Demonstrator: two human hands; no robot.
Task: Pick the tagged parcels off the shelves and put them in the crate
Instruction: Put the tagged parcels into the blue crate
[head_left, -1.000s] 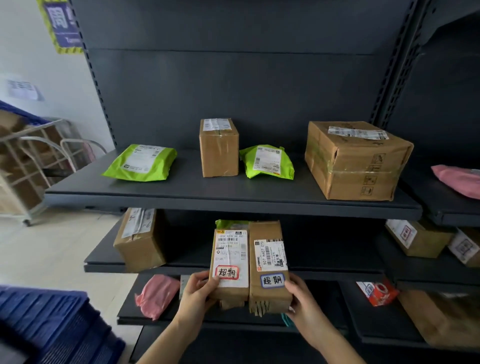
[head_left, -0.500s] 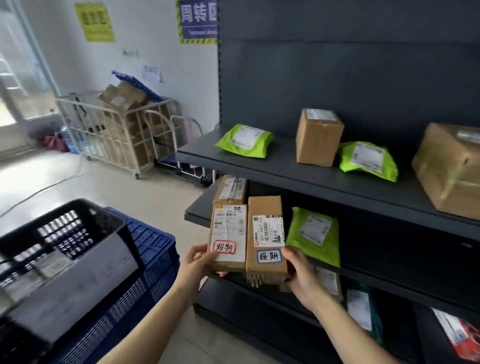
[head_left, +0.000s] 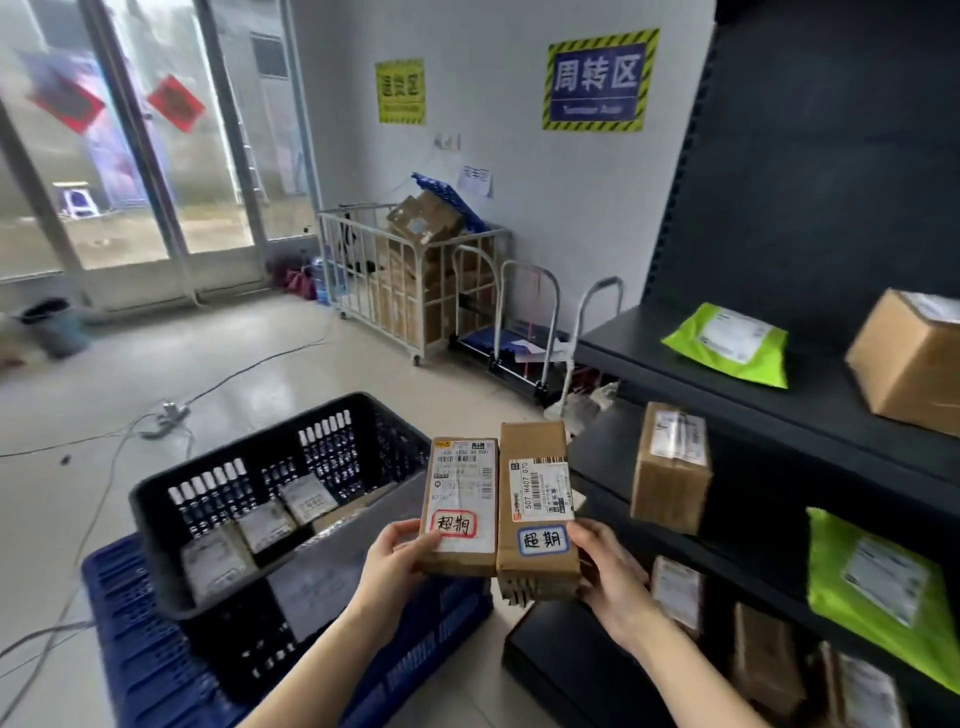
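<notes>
Left hand (head_left: 395, 564), right hand (head_left: 612, 577) around upright tagged parcels (head_left: 462, 493)

Bare forearms (head_left: 691, 680); bare left hand (head_left: 390, 564) and right hand (head_left: 609, 578).

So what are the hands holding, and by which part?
Left hand grips the red-tagged box at its lower left corner; right hand grips the blue-tagged box at its lower right corner.

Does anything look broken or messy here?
Yes. The blue-tagged parcel in the right hand has a ragged, frayed bottom end. Behind, the white cage cart is heaped with crumpled cardboard, and a blue plastic panel leans tilted on top.
</notes>
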